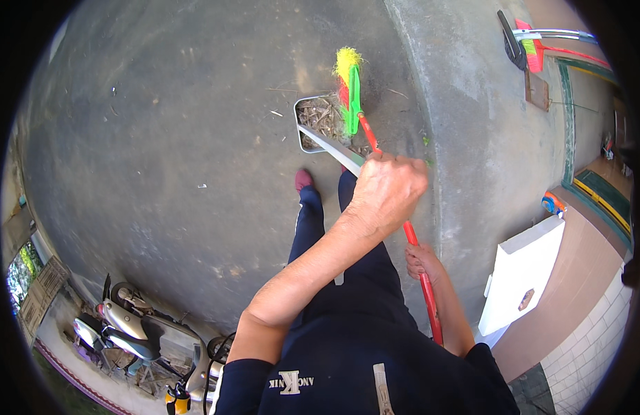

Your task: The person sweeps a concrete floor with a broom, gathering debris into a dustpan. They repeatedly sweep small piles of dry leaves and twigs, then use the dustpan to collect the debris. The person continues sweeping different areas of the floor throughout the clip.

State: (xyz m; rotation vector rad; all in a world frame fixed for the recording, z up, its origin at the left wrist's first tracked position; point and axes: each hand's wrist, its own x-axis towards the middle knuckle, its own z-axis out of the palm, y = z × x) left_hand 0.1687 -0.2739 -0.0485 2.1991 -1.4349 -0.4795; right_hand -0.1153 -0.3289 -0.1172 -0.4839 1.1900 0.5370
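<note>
My left hand [390,189] is closed round the upper end of the dustpan's pale long handle and lies over the red broom handle; whether it also grips that handle cannot be told. Lower down, my right hand [424,261] is wrapped round the red handle of the broom [354,98], which has a green head with yellow, red and green bristles. The broom head stands at the open right side of a metal-rimmed dustpan [297,136]. Dry leaves and straw-like debris [320,115] fill the pan, and a little more debris lies on the floor below the bristles.
A low concrete step edge [429,114] runs along the right. Beyond it are a second broom [533,49], a black-headed tool [511,41] and a white box-like object [525,275]. A motor scooter [138,329] stands at the lower left. Small scraps dot the concrete floor [169,129].
</note>
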